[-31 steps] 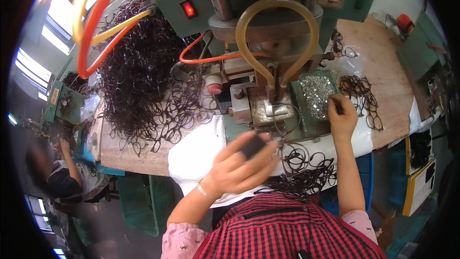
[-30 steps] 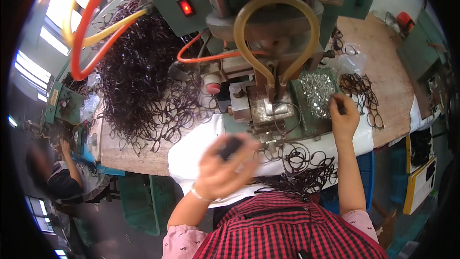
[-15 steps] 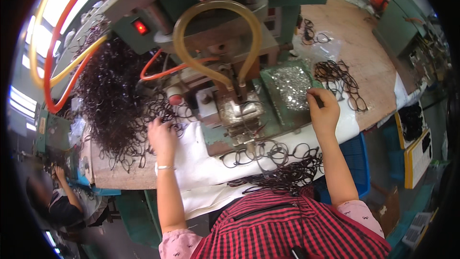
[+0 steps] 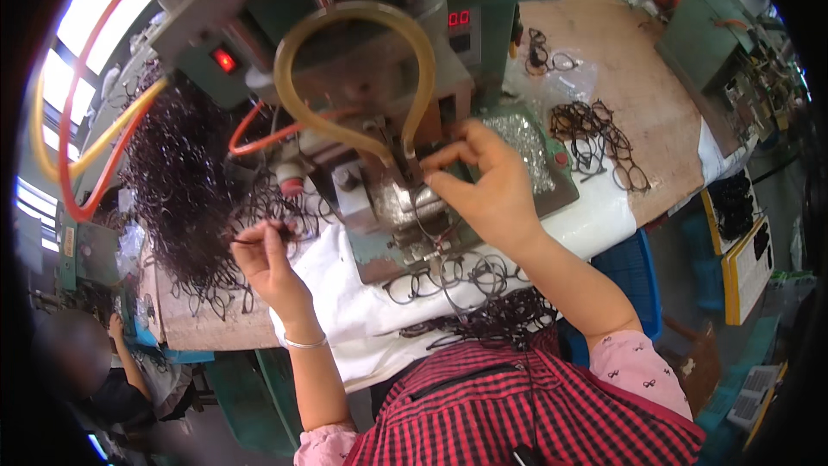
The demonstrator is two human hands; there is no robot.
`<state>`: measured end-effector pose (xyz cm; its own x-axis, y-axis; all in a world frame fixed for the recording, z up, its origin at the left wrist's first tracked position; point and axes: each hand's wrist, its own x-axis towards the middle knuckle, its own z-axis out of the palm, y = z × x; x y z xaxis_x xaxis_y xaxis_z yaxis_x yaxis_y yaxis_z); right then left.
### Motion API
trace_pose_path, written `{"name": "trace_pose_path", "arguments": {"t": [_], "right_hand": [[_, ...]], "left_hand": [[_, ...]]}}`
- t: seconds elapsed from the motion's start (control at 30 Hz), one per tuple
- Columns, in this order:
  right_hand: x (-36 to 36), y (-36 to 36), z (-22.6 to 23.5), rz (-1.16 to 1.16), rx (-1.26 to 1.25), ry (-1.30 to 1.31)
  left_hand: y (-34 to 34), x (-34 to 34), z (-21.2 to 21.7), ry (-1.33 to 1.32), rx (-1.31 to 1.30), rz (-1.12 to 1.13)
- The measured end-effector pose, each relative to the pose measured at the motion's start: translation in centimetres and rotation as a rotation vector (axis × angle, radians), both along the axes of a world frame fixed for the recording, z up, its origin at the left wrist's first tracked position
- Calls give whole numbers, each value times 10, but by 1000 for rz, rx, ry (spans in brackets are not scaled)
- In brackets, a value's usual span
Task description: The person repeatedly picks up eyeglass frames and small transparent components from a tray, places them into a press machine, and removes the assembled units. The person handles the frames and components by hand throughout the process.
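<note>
My left hand (image 4: 274, 278) is beside the big heap of dark eyeglass frames (image 4: 185, 181), thumb and fingers pinched on a dark eyeglass frame (image 4: 285, 230), mostly hidden by the fingers. My right hand (image 4: 493, 194) reaches into the green press machine (image 4: 362, 263), fingertips closed together at the metal fixture (image 4: 401, 205) under the press head. Anything between those fingertips is too small to make out. Behind the right hand lies a tray of small shiny metal pieces (image 4: 528, 142). A thin dark frame rests across the front of the fixture.
Loose eyeglass frames (image 4: 483, 315) lie on white cloth before my apron. More frames (image 4: 595, 134) are on the wooden table (image 4: 660, 95) at right. A yellow hose (image 4: 289, 43) loops over the fixture. A blue basket (image 4: 634, 272) stands below right. Another person (image 4: 116, 380) sits far left.
My right hand has moved left from the tray of metal pieces to the fixture. My left hand has lifted slightly off the heap's edge, pinching a frame. The whole view has shifted a little.
</note>
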<state>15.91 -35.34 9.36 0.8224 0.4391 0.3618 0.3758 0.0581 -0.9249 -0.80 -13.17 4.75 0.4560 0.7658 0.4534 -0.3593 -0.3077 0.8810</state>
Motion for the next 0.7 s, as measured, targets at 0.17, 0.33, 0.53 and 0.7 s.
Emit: {"name": "trace_pose_path", "arguments": {"t": [0.17,0.33,0.53,0.7], "right_hand": [[-8,-1,17,138,147,246],[-29,5,20,161,300,398],[20,-56,-20,-495,-638,-543],[45,-77,-75,-497,-717,-615]], "left_hand": [[-49,18,105,-354,302,-322],[-53,50,123,-331,275,-124],[-73,15,100,204,1028,-307],[-93,48,77,-118,1405,-319]]}}
